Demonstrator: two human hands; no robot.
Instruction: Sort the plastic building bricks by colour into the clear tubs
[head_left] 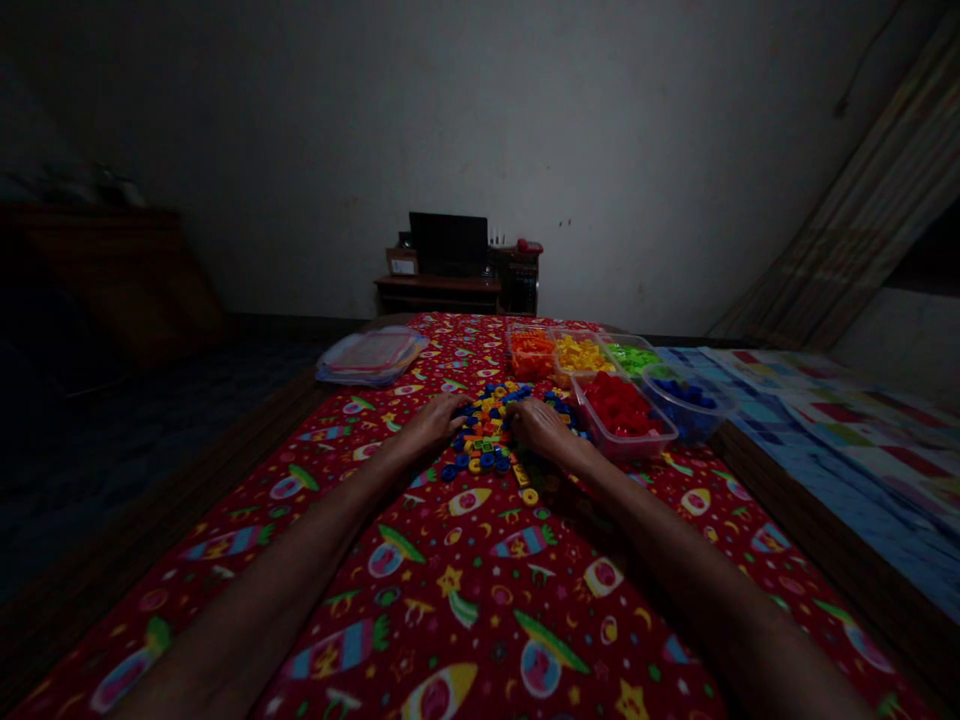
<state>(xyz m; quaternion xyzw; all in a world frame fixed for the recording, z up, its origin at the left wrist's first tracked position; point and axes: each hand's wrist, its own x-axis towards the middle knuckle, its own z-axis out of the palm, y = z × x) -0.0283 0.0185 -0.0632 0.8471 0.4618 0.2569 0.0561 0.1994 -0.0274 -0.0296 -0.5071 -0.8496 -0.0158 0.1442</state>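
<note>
A loose pile of small plastic toy pieces (pixel 489 430) in blue, yellow, orange and green lies on the red patterned cloth (pixel 480 590). At the pile's left edge is my left hand (pixel 435 422), its fingers stretched toward the pieces and its thumb a little apart. My right hand (pixel 541 422) rests over the right side of the pile with its fingers curled down. Whatever its fingertips hold, if anything, is hidden. A yellow ring-shaped piece (pixel 530 497) lies at the near end of the pile.
Right of the pile stand clear containers of sorted pieces: orange (pixel 532 352), yellow (pixel 582 355), green (pixel 632 357), red (pixel 621 408) and blue (pixel 686 397). Stacked lids (pixel 371 356) lie at the far left. Beyond the table, a dark screen (pixel 448 243) stands on a desk.
</note>
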